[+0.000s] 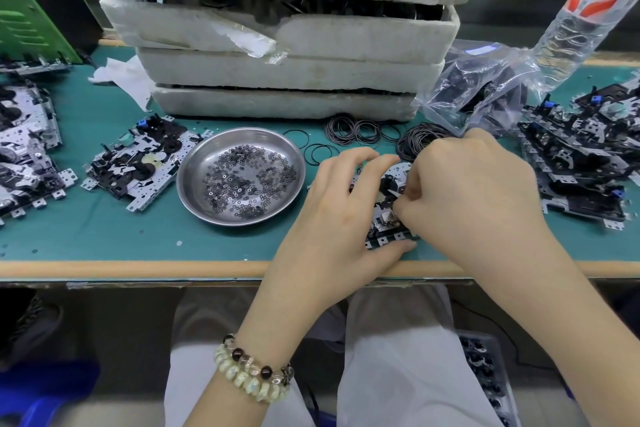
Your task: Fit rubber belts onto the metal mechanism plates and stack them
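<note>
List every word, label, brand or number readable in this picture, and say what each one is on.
Water bottle label: red characters on a white band, too blurred and tilted to read.
Green box: no text shows.
Foam trays, steel dish, metal mechanism plates: no readable markings.

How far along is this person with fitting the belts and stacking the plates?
Midway, it seems. At the left lie stacked plates, perhaps finished. In hand: the left hand holds one mechanism plate at the table edge, while the right hand pinches something small on it. Left: many loose belts and a heap of plates at the right.
</note>
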Demonstrator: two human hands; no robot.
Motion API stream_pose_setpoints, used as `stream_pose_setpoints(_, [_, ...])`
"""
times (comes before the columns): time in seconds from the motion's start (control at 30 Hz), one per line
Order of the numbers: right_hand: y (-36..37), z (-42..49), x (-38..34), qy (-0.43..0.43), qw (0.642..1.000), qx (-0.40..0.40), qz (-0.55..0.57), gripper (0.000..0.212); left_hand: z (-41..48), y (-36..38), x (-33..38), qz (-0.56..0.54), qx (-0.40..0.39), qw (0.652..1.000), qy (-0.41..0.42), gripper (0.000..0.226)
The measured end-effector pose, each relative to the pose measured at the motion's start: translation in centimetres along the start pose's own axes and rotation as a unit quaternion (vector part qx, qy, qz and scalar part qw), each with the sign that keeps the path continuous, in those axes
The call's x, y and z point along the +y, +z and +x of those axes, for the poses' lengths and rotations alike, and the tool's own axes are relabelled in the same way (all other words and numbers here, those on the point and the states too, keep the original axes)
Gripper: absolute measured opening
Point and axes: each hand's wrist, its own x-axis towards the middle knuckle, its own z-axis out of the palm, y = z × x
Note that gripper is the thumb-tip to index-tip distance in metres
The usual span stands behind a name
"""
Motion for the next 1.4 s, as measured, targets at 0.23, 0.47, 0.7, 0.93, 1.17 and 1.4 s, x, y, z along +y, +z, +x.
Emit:
stream_pose_setpoints(0.23, [-0.2,0.7,1.1,0.031,0.996,-0.008,0.088,0.008,0.1,-0.1,0.3,-0.048,0.042,0.998,-0.021,0.087])
stream_pose_setpoints(0.47, [-0.7,1.6,1.2,0.004,0.992,-0.067,0.105,0.005,0.0,-0.2,0.3,-0.036,0.019,0.999,-0.014,0.097])
stream_pose_setpoints(0.7, [0.2,2.3,3.7,-0.083,0.963,-0.089,0.241,0.032,-0.1,-0.7,0.0,-0.021,-0.03,0.999,0.018,0.088])
stream_pose_setpoints(0.93, [3.7,1.6,5.5,-0.216,0.886,-0.153,0.382,0.107,-0.3,-1.6,0.1,-0.19,0.044,0.981,-0.003,0.07])
stream_pose_setpoints(1.17, [5.0,2.2,5.2,-0.282,0.881,-0.155,0.348,0.109,-0.4,-1.6,-0.2,-0.266,0.085,0.96,-0.022,0.067])
stream_pose_setpoints(1.4, [4.7,1.5,5.0,-0.278,0.885,-0.072,0.366,0.101,-0.5,-1.5,-0.4,-0.27,0.101,0.957,-0.012,0.061])
